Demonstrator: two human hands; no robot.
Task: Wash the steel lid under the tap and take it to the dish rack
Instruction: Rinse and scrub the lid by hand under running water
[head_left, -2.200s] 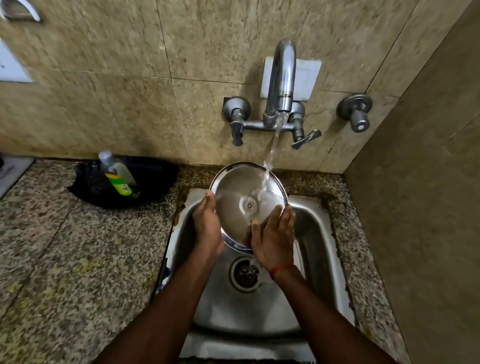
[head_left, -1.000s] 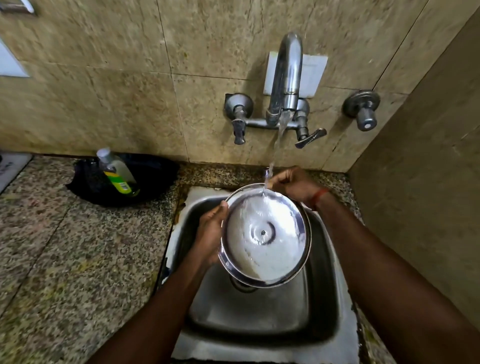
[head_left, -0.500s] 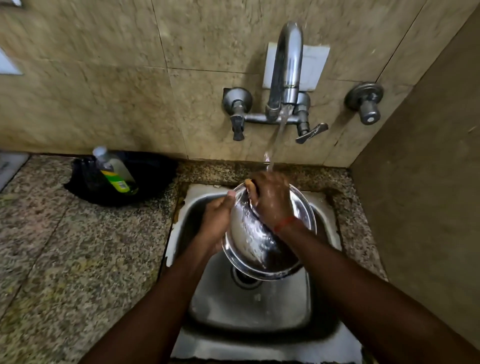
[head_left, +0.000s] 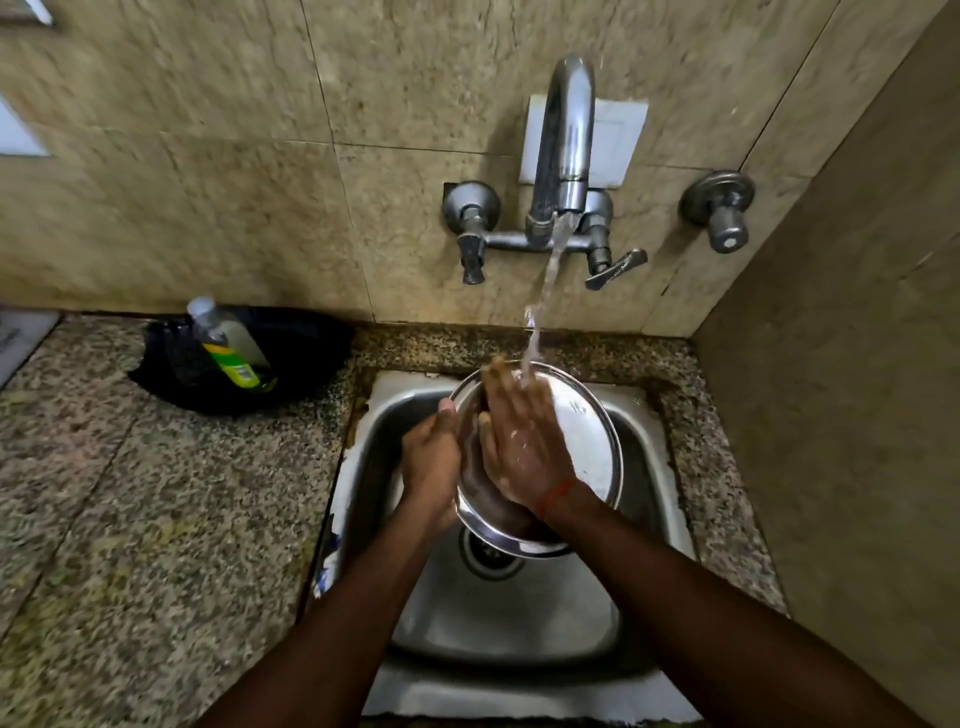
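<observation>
Over sink (head_left: 657, 525) | left hand (head_left: 431, 462) grips steel lid (head_left: 587, 441) | right hand (head_left: 524, 441) flat inside

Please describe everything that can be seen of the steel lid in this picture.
The steel lid is a round, shiny metal disc with a raised rim, wet and reflective. It is held tilted over the sink, its upper edge under the water stream from the tap. The left hand grips its left edge; the right hand lies flat across its face, covering the middle, so no knob is visible. It touches only the hands and water.
</observation>
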